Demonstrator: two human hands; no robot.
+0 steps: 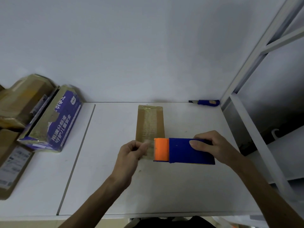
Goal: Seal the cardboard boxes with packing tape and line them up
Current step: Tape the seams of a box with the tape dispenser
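White worktop (181,186) carries the box (150,122) at 12 o'clock. Left hand (130,155) apparently pinches the tape end (148,150); right hand (212,145) grips the dispenser (185,150). Slack would let tape self-adhere.

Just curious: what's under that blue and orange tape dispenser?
The dispenser's orange end is over the near corner of a narrow cardboard box, taped along its top; that corner is hidden. The blue body covers white table.
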